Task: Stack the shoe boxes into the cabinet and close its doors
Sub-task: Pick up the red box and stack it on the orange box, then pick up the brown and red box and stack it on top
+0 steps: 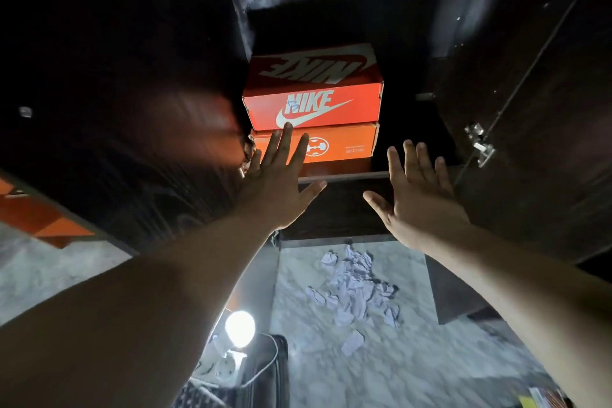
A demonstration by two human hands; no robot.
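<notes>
Endwise, two stacked shoe boxes [313, 109] face both spread, empty hands [420, 195].

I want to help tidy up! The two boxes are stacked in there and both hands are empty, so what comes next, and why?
Probably move each hand out to a door and swing it shut. The Nike box sits on the lower box inside the cabinet, the left hand and right hand are open and empty, and the left door and right door stand open.
</notes>
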